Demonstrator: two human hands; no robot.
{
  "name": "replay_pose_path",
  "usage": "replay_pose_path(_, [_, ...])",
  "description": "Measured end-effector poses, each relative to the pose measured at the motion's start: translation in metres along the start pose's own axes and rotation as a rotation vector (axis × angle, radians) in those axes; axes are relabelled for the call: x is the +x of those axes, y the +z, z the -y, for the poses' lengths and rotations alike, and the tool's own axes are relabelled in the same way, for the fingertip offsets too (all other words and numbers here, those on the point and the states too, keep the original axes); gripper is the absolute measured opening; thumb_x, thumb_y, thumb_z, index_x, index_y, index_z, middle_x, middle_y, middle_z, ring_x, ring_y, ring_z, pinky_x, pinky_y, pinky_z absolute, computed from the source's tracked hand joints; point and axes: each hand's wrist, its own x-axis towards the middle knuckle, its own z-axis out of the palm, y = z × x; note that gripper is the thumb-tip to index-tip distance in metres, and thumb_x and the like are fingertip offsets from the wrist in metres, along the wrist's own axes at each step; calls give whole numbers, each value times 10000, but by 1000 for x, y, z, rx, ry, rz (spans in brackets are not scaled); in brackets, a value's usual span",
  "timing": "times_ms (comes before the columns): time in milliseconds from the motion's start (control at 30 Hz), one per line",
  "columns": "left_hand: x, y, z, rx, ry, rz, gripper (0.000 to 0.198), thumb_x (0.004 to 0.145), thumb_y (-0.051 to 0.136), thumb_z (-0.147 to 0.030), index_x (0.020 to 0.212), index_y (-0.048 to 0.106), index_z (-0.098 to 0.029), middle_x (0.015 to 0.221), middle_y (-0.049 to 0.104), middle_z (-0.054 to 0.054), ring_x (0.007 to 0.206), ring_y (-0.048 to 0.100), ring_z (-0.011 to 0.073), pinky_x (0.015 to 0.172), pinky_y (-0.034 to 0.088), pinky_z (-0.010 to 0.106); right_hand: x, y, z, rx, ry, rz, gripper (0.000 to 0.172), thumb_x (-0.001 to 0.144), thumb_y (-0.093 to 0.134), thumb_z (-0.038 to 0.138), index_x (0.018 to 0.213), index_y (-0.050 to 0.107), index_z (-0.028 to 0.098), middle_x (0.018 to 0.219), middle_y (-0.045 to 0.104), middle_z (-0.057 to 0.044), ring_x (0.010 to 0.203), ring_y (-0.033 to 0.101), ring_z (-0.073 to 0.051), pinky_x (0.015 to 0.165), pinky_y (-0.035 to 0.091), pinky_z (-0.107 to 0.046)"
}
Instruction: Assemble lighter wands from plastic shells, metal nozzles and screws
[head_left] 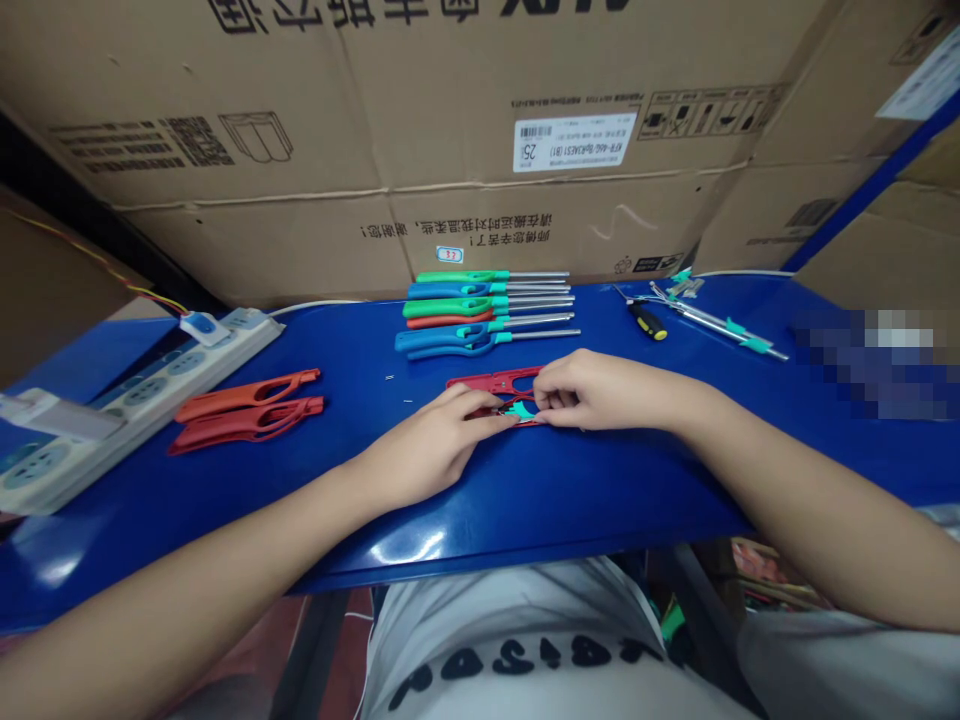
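Observation:
Two red lighter casing halves lie on the table at the middle. The farther half, a red casing half [484, 383] with an oval loop, reaches under my right fingertips. Nearer me, the other half is mostly hidden by my hands, with a teal trigger piece [519, 409] showing in it. My left hand [439, 440] is closed, thumb and forefinger pressed on this near half beside the teal piece. Curled in a pinch at its right end, my right hand [581, 392] hides what lies between its fingertips.
Several long-nosed lighters [450, 308] lie stacked beyond my hands. Orange and red casing halves [251, 415] and a power strip [180, 375] are left. At right lie a screwdriver [646, 320] and metal rods with teal parts [720, 322]. A large cardboard box [450, 130] walls the back.

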Motion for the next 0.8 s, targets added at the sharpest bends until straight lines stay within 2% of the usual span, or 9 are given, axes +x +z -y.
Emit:
replay_pose_path(367, [0, -1, -1, -19, -32, 21, 438, 981, 436, -67, 1348, 602, -239, 1312, 597, 108, 1249, 518, 256, 1071, 477, 452, 1, 1, -1, 67, -25, -7, 102, 861, 587, 215, 817, 653, 152, 726, 640, -11, 635, 558, -112, 611, 387, -224])
replay_pose_path(467, [-1, 2, 0, 0, -30, 15, 436, 978, 434, -63, 1352, 596, -217, 1313, 579, 121, 1235, 518, 258, 1059, 487, 453, -1, -3, -7, 96, -42, -36, 149, 873, 589, 211, 956, 697, 151, 832, 668, -32, 694, 581, -122, 642, 416, -229])
replay_pose_path(600, [-1, 4, -1, 15, -19, 0, 466, 964, 436, -44, 1376, 580, -209, 1317, 569, 132, 1249, 508, 263, 1064, 488, 457, -1, -3, -21, -43, -52, -132, 250, 899, 571, 199, 1116, 694, 182, 1072, 637, -86, 872, 599, -171, 767, 453, -279])
replay_pose_path(700, [-2, 5, -2, 35, -17, 1, 494, 945, 448, -25, 1387, 571, -207, 1317, 567, 136, 1258, 505, 269, 1071, 485, 464, 2, 2, -28, -117, -48, -138, 204, 928, 562, 245, 1076, 697, 201, 1173, 573, -99, 971, 592, -201, 840, 453, -317])
replay_pose_path(800, [-3, 5, -4, 33, -30, -3, 489, 950, 447, -30, 1380, 571, -227, 1326, 571, 127, 1249, 523, 263, 1069, 488, 469, 4, 6, -28, -147, -10, -161, 152, 939, 546, 267, 990, 668, 191, 1155, 576, -92, 890, 587, -183, 789, 449, -309])
